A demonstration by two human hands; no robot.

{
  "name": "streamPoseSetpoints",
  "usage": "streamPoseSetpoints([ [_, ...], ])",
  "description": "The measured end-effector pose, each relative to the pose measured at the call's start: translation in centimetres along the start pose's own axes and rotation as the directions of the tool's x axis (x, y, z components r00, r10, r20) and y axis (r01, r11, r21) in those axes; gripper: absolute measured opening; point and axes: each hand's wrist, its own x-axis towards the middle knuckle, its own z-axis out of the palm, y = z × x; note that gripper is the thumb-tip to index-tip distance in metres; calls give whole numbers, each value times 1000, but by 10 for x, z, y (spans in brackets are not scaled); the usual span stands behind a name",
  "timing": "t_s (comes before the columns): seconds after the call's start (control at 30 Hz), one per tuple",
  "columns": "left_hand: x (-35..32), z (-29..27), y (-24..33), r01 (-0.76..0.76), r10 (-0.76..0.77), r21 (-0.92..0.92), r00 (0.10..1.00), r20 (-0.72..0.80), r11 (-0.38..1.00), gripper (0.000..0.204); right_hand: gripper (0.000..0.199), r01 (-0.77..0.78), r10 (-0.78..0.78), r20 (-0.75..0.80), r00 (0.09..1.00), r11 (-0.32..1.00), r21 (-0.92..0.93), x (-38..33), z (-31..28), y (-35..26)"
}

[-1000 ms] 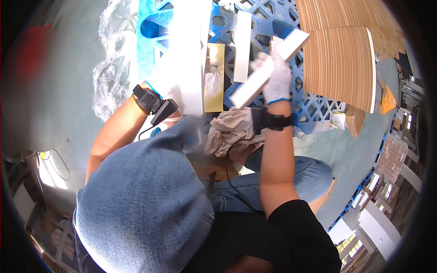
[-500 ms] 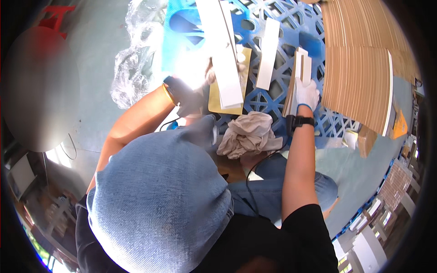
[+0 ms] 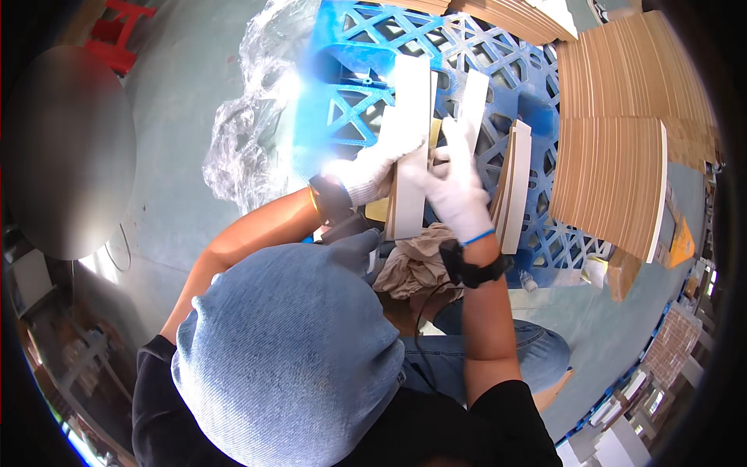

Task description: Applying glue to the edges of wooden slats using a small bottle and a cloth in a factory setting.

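My left hand [image 3: 373, 173], in a white glove, is closed around the left side of a few narrow white boards [image 3: 412, 86] with brown edges, held lengthwise away from me. My right hand [image 3: 457, 191], also gloved, is over their right side. Its fingers are apart, with the thumb side against the boards and other fingers pointing away. Beyond those fingers lies another white strip [image 3: 474, 93]. To the right stands a small stack of narrow boards [image 3: 513, 187]. A yellow sheet [image 3: 377, 210] shows partly beneath the held boards.
A blue plastic pallet [image 3: 362, 117] lies under the boards. Tall stacks of brown-edged boards [image 3: 607, 179] stand at the right, with more boards [image 3: 513, 19] at the far side. Crumpled clear plastic film [image 3: 241, 148] is on the left. A beige cloth [image 3: 416, 268] lies near my knees.
My right hand has left the small stack at the right and moved left to the boards in my left hand. Those boards have shifted nearer, and the whole view has shifted.
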Motion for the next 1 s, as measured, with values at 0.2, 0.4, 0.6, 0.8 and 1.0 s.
streamPoseSetpoints([
  [0.2, -9, 9, 13, 57, -53, 10, 977, -208, 998, 56, 89, -77, 75, -19, 997, 953, -294, 8, 26, -4],
  [0.4, -18, 6, 15, 29, -23, 34, 987, -160, 999, 60, 63, -52, -59, 113, 992, 626, 778, 8, 11, 25],
  [0.6, -12, -4, 16, 148, -141, -196, 989, 52, 969, 64, 70, -153, -125, 215, 968, 383, 911, 8, 3, 37],
  [0.8, -9, -6, 12, 112, -114, -156, 993, -10, 981, 69, 69, -222, -261, 266, 928, 187, 957, 11, 2, 50],
  [1.0, 0, -20, 11, 169, -156, -206, 985, 77, 964, 69, 86, -373, -149, 368, 918, -11, 928, 11, 0, 54],
])
